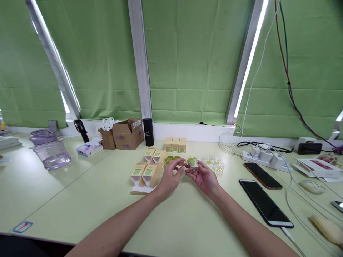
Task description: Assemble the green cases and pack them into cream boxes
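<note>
My right hand (203, 178) grips a small clear cup with a green candle-like piece (193, 163) in it, holding it just above the table. Close on its left is my left hand (171, 177), fingers bent and thumb apart from the index finger; nothing shows between them. Behind the left hand are several small green pieces (171, 159), partly hidden. Clear square cups with gold spots (214, 160) stand beyond my right hand. To the left lie unfolded kraft boxes (147, 171) with green labels, and farther back is a row of three upright kraft boxes (175, 145).
A cardboard carton (128, 134), a black cylinder (148, 132), a tissue pack (89, 147) and a purple-lidded water jug (50, 150) stand at the left. Phones (265, 201), a power strip (264, 159), loose white cables and a mouse (312, 186) lie at the right.
</note>
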Motion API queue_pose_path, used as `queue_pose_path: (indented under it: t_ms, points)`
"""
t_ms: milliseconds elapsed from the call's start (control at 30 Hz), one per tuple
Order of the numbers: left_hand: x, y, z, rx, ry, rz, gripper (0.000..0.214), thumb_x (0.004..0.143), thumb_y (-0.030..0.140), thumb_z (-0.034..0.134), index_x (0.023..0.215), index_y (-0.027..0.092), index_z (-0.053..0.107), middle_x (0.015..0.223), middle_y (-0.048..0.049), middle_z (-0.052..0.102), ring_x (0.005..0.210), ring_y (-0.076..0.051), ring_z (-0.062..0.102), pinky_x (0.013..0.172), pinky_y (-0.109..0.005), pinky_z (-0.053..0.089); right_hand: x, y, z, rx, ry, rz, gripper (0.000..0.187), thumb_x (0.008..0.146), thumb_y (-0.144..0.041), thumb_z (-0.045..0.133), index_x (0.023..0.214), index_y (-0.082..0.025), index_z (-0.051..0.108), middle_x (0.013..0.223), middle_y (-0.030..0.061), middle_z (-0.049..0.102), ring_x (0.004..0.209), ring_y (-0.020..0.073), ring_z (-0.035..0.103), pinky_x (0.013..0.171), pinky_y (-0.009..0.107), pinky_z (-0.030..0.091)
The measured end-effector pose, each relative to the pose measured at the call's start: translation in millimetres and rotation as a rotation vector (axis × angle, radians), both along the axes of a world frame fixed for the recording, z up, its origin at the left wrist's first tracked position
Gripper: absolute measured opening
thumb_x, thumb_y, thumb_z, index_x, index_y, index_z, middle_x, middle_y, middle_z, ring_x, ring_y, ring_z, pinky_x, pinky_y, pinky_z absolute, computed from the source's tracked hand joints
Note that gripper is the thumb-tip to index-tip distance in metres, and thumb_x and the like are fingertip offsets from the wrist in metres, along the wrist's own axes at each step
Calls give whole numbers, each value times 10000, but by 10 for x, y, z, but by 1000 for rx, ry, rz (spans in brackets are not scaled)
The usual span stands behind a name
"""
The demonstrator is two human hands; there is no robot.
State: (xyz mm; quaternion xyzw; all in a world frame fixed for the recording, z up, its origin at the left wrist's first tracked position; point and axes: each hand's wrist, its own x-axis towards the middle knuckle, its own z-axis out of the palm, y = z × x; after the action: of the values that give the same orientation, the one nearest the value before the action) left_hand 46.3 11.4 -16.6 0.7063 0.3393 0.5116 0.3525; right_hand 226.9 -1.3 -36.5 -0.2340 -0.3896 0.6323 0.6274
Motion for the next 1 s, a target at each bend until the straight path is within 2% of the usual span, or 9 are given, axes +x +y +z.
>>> queue_pose_path:
  t_ms: [133, 300, 433, 567, 800, 1000]
  points:
    - [-5, 22, -23, -15, 15, 18, 302, 965, 340, 623, 1232, 204, 660, 1197, -121, 726, 1146, -252, 695, 956, -394, 536, -3, 31, -45, -1, -3, -22, 275, 852, -438, 722, 1057, -266, 657, 1016, 99, 797, 839, 297, 782, 913, 557, 580]
    - [-7, 49, -30, -30, 35, 54, 311, 958, 392, 633, 1211, 216, 672, 1230, -116, 715, 1118, -246, 691, 894, -367, 543, -1, 26, -39, -20, 6, -42, 315, 826, -437, 769, 1071, -278, 652, 1005, 72, 785, 834, 281, 773, 876, 526, 591]
    - [0, 41, 1, -45, 44, 76, 342, 934, 421, 668, 1205, 214, 684, 1226, -122, 715, 1103, -252, 695, 872, -362, 534, -2, -19, 8, -67, 13, -100, 409, 768, -372, 843, 1121, -274, 659, 1003, 47, 764, 837, 245, 746, 803, 444, 601]
    - [-1, 38, 13, -73, 50, 49, 405, 889, 400, 722, 1241, 205, 672, 1239, -139, 704, 1125, -268, 694, 886, -378, 529, -8, -60, 46, -51, -74, -207, 561, 686, -338, 909, 1187, -278, 663, 1129, 57, 714, 943, 248, 710, 726, 378, 596]
    - [5, 67, -48, -83, 94, 64, 583, 790, 360, 831, 1321, 218, 639, 1314, -153, 653, 1208, -297, 642, 954, -426, 513, -26, -63, 68, 46, -160, -273, 680, 580, -265, 942, 1193, -265, 648, 1117, 48, 680, 920, 223, 663, 711, 351, 582]
    - [8, 108, -110, -71, 92, 63, 576, 749, 283, 856, 1291, 240, 667, 1319, -139, 639, 1187, -286, 635, 956, -427, 515, -23, -63, 71, 106, -267, -312, 674, 574, -183, 894, 1192, -275, 643, 1156, 66, 725, 1089, 270, 657, 854, 401, 576]
